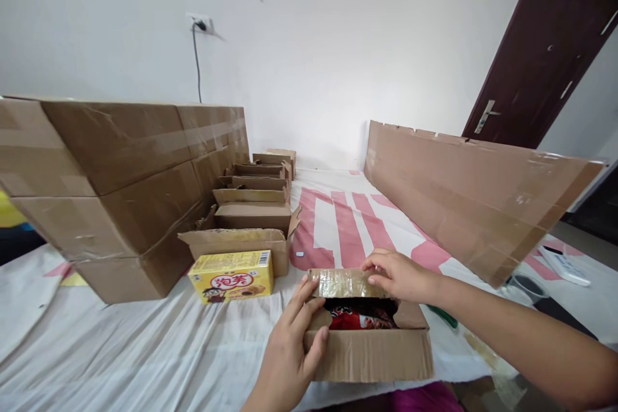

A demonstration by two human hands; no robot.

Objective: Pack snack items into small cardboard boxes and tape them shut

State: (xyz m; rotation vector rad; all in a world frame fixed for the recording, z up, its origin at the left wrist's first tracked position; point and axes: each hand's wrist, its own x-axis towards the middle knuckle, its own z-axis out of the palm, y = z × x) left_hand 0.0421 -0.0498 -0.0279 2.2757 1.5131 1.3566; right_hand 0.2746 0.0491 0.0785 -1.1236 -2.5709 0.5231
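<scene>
A small cardboard box (371, 355) stands in front of me, partly open at the top. Red printed packaging (355, 318) shows through the gap; what else lies inside is hidden in shadow. My left hand (292, 338) grips the box's left side, thumb at the front corner and fingers along the flap's edge. With thumb and fingers, my right hand (393, 275) pinches the raised far flap (340, 283), which has shiny clear tape on it. To the left of the box sits a yellow snack box (232, 278) with red lettering.
Several open cardboard boxes (251, 222) form a row reaching back to the wall. Large taped cartons (140, 148) are stacked at left. A long cardboard panel (463, 190) stands at right. Beyond my right forearm lie a tape roll (527, 286) and a green object (443, 317).
</scene>
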